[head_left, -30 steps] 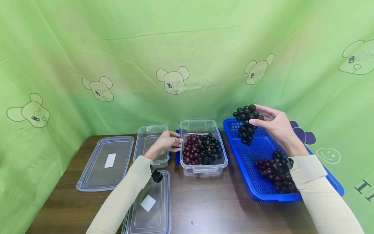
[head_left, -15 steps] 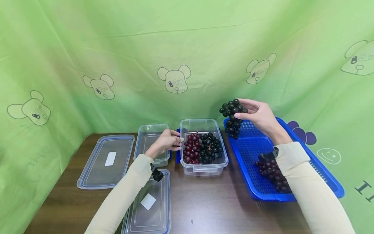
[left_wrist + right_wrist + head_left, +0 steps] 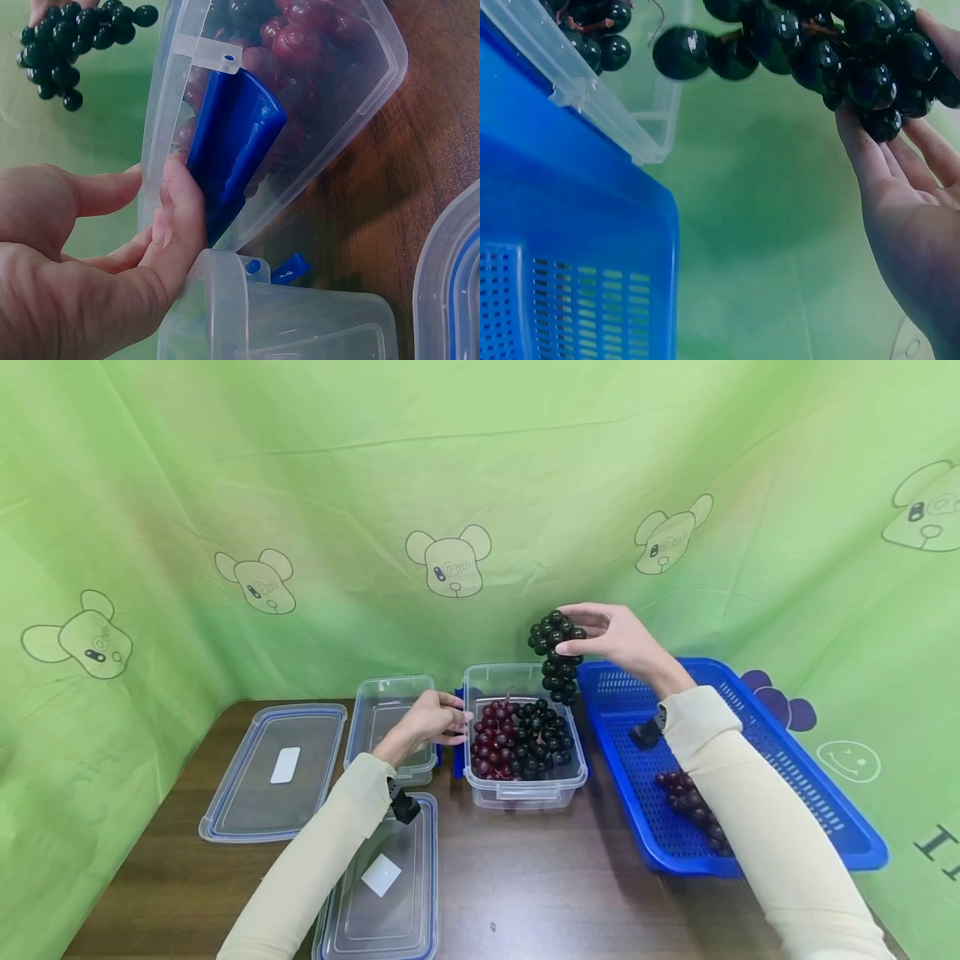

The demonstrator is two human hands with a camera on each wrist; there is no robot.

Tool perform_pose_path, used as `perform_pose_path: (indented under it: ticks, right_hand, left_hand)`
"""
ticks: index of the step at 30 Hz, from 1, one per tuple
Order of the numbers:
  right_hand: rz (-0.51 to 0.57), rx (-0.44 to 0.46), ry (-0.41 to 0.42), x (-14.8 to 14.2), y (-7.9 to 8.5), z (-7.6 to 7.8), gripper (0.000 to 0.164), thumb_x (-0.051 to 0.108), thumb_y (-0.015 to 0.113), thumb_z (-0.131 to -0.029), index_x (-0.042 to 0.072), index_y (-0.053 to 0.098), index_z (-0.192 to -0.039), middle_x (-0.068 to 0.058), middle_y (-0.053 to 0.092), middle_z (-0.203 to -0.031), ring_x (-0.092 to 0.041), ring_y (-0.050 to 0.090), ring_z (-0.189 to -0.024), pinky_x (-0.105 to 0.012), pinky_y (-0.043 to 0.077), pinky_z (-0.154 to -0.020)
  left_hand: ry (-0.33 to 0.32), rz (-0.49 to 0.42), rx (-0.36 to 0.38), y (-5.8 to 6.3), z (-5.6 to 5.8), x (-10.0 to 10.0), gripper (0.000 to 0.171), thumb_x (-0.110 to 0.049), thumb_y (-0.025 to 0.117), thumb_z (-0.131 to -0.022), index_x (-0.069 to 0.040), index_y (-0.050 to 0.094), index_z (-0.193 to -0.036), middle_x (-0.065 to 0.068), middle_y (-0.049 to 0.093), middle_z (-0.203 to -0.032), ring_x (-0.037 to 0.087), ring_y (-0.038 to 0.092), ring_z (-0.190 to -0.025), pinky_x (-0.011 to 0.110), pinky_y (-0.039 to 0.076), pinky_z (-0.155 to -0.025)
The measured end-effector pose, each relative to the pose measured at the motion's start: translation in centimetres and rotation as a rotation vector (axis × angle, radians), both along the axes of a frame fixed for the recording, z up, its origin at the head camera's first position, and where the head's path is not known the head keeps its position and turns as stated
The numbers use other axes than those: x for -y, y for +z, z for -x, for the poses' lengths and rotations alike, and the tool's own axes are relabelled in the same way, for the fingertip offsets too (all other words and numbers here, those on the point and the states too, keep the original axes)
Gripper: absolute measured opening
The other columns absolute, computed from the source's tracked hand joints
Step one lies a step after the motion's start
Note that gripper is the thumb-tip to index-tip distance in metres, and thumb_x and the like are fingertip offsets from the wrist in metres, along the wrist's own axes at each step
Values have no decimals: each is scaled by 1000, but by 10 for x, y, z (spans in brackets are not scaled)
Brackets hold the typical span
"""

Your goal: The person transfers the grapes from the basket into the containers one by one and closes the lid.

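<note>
My right hand (image 3: 618, 639) holds a bunch of black grapes (image 3: 555, 652) above the back right corner of a clear plastic container (image 3: 525, 793). In the right wrist view, the fingers and thumb grip the dark bunch (image 3: 870, 60). Inside the container, a bunch of red grapes (image 3: 492, 743) lies on the left, with a bunch of black grapes (image 3: 542, 743) beside it. My left hand (image 3: 433, 721) pinches the container's left rim. The left wrist view shows the thumb on the rim and the fingers beside the hanging blue latch (image 3: 232, 135).
A blue basket (image 3: 652, 852) with red grapes (image 3: 690, 802) stands at the right, partly under my right sleeve. Left of the grape container is another clear container (image 3: 378, 714). Two clear lids lie on the table, one far left (image 3: 247, 802) and one in front (image 3: 405, 918).
My right hand has carried the black grapes left from over the blue basket to over the container's back right corner. The left hand has stayed at the rim.
</note>
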State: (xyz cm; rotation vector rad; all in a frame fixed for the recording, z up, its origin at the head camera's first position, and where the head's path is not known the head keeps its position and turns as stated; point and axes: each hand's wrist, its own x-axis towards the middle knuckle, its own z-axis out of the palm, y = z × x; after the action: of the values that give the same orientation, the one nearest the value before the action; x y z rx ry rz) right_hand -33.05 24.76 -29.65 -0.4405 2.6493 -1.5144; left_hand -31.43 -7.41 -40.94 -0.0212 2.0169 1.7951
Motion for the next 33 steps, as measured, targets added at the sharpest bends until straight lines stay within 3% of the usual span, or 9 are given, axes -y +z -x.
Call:
perform_pose_path:
  ticks: [5, 12, 20, 33]
  right_hand:
    - [-46, 23, 53, 13, -8, 11, 76, 30, 90, -85, 16, 56, -152, -10, 47, -165, -32, 43, -154, -53, 35, -129]
    - [-203, 0, 95, 22, -19, 20, 79, 38, 91, -83, 14, 58, -150, -14, 54, -159, -36, 47, -151, -55, 38, -127]
    - [-373, -27, 118, 35, -12, 31, 75, 37, 89, -84, 12, 60, -149, -14, 57, -156, -39, 52, -145, -57, 42, -123]
    - [-472, -95, 166, 55, -7, 41, 73, 30, 91, -81, 12, 63, -146, -14, 60, -153, -40, 55, -140, -60, 43, -120]
  left_hand:
    - [-2, -10, -1, 0, 0, 0, 43, -1, 66, -101, 7, 50, -140, 11, 61, -101, 20, 64, -83, 27, 66, -72]
    - [-8, -9, -3, -1, -2, -1, 42, -2, 66, -101, 7, 51, -140, 11, 62, -102, 20, 65, -84, 29, 67, -75]
    - [-6, -5, -9, 2, 1, 1, 44, -2, 65, -101, 7, 50, -142, 12, 63, -105, 21, 65, -87, 30, 67, -79]
    - [-3, -12, -2, -1, 1, 1, 42, -1, 65, -101, 7, 51, -140, 11, 63, -103, 20, 65, -84, 28, 67, -76]
